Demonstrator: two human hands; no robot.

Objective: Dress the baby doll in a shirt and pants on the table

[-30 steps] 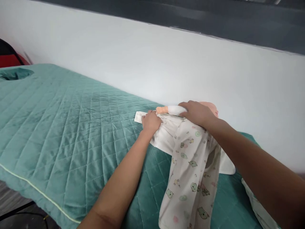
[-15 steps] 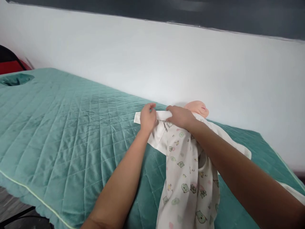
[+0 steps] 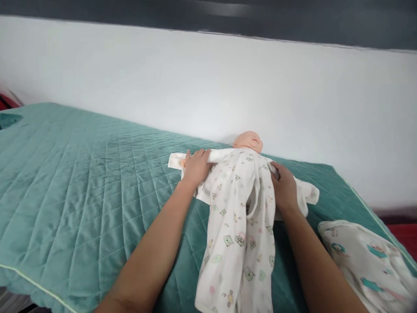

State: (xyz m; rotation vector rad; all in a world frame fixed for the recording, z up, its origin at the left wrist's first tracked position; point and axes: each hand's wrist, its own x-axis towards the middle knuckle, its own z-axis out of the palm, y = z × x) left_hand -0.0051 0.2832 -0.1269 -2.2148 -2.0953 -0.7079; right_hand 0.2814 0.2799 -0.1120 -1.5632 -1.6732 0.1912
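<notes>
A baby doll lies on its back on the green quilted bed cover, its head close to the wall. It wears a white baby outfit printed with small green animals, which hangs in long panels toward me. My left hand is closed over the sleeve on the left, whose white cuff sticks out past it. My right hand grips the outfit's cloth at the doll's right-hand side in view, fingertips partly hidden in the folds. The other sleeve lies stretched out beyond that hand.
The green quilted cover spreads over the bed to the left. Another white printed cloth lies bunched at the lower right. A white wall rises behind the bed, and red items show at both edges.
My right hand has moved from the left sleeve across to the other side of the outfit. My left hand has turned palm down onto the sleeve. The view has shifted right, showing the bunched cloth.
</notes>
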